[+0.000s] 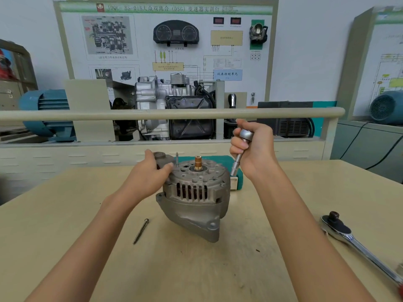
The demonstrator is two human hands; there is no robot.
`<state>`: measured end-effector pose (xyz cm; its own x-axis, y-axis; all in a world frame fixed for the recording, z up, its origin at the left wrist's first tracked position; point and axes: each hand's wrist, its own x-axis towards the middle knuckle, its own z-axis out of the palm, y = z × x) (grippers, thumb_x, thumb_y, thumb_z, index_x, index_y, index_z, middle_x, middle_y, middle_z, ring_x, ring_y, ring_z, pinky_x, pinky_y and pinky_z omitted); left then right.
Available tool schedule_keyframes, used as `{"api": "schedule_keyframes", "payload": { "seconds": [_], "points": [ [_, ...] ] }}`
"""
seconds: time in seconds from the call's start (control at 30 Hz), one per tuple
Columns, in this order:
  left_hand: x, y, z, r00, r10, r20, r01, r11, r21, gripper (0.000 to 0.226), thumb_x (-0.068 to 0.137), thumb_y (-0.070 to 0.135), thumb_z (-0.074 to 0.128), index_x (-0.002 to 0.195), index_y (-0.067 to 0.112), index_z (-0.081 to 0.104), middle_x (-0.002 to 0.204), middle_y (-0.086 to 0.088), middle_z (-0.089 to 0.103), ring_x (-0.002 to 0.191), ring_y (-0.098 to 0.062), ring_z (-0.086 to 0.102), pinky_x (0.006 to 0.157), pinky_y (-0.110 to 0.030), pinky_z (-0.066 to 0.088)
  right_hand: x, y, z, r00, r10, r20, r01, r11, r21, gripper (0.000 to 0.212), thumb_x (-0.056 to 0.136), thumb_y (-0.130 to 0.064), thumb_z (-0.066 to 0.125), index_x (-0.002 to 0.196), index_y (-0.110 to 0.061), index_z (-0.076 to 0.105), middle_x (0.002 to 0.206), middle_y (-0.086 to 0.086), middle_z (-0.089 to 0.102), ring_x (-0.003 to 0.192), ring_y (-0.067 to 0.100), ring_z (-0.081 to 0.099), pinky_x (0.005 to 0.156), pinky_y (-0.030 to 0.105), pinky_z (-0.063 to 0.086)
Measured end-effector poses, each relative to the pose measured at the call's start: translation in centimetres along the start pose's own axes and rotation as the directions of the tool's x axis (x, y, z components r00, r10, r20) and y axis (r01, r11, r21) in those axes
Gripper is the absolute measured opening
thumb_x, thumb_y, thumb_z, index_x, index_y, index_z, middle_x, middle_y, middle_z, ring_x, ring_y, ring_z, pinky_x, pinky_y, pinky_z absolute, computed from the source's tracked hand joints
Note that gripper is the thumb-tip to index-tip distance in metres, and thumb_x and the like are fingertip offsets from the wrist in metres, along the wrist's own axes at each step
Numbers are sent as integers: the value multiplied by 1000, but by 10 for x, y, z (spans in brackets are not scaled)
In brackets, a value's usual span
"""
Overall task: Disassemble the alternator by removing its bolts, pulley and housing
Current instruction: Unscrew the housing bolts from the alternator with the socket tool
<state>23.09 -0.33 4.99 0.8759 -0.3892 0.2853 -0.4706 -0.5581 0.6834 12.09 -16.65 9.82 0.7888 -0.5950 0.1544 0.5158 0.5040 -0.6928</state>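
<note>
The grey alternator (196, 203) stands on the tan table (196, 269) with its copper slip-ring shaft (198, 163) pointing up. My left hand (152, 173) grips its upper left edge by the mounting ear (160, 156). A thin bolt (176, 159) sticks up just right of that hand. My right hand (253, 147) holds a silver socket driver (241, 152) upright over the alternator's right rim, its tip down at the housing. One long bolt (141, 231) lies loose on the table, front left of the alternator.
A chrome ratchet wrench (357, 245) lies at the right of the table. A teal case (236, 173) sits behind the alternator. Beyond the table's far edge stand a beige rail (152, 115), a gearbox training stand (174, 105) and blue motors (45, 112).
</note>
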Motion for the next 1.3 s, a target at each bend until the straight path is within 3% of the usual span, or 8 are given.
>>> {"api": "schedule_keyframes", "payload": {
  "seconds": [0.1, 0.2, 0.37, 0.53, 0.7, 0.9, 1.13, 1.3],
  "points": [
    [-3, -7, 16, 996, 44, -83, -58, 984, -166, 59, 100, 37, 42, 148, 8, 26, 142, -9, 50, 127, -28, 48, 103, -42, 42, -2, 3, 2, 994, 69, 87, -66, 997, -38, 18, 91, -6, 37, 85, -10, 53, 59, -2, 42, 30, 3, 23, 32, 15, 17],
    [-4, -6, 27, 985, 12, -174, -61, 958, -279, 62, 100, 40, 42, 153, 15, 21, 153, -4, 37, 138, -24, 37, 112, -38, 32, -6, 9, 8, 975, 132, 178, -121, 990, -74, 17, 92, -7, 38, 90, -8, 55, 60, -1, 44, 31, 3, 23, 31, 15, 19],
    [1, -6, 17, 979, -69, -191, 8, 953, -303, 62, 97, 38, 51, 150, 14, 28, 141, -14, 49, 123, -28, 52, 104, -44, 42, -13, 19, 18, 953, 153, 261, -114, 981, -158, 20, 94, -6, 35, 90, -9, 55, 62, -1, 43, 32, 3, 25, 33, 15, 19],
    [-11, 19, 3, 926, 181, -332, -241, 959, -149, 29, 96, 28, 52, 120, 16, 62, 108, 2, 65, 99, -11, 57, 81, -26, 44, -16, 25, 21, 962, 138, 235, -72, 961, -268, 23, 95, -4, 32, 91, -9, 54, 64, 0, 42, 31, 3, 26, 34, 15, 21],
    [-29, 38, 4, 915, 398, -67, -403, 896, -186, 15, 94, 24, 56, 99, 23, 70, 95, 18, 67, 95, -1, 60, 82, -20, 46, -16, 25, 21, 982, 99, 160, -54, 964, -261, 26, 93, 0, 32, 88, -9, 55, 62, 0, 42, 31, 4, 31, 35, 15, 23],
    [-31, 33, 16, 889, 402, 220, -337, 899, -280, 16, 94, 21, 59, 105, 22, 70, 99, 14, 68, 91, 6, 61, 74, -3, 43, -16, 22, 21, 995, 96, 39, -86, 976, -200, 26, 90, 2, 34, 97, -11, 55, 63, 2, 47, 44, 8, 42, 43, 18, 34],
    [-30, 33, 22, 881, 412, 231, -337, 891, -303, 17, 90, 23, 62, 102, 25, 74, 105, 13, 66, 101, -2, 60, 95, -27, 46, -11, 12, 31, 976, 164, -140, -199, 936, -290, 43, 98, -2, 32, 138, -13, 40, 62, 8, 42, 53, 16, 34, 52, 24, 28],
    [-31, 35, 22, 877, 405, 259, -315, 891, -326, 20, 93, 23, 58, 106, 24, 73, 109, 10, 69, 107, -5, 61, 103, -36, 44, -21, 32, 31, 986, -77, -149, 34, 962, -270, 27, 94, -2, 34, 107, -19, 50, 63, 4, 47, 54, 12, 36, 54, 23, 33]
  ]
}}
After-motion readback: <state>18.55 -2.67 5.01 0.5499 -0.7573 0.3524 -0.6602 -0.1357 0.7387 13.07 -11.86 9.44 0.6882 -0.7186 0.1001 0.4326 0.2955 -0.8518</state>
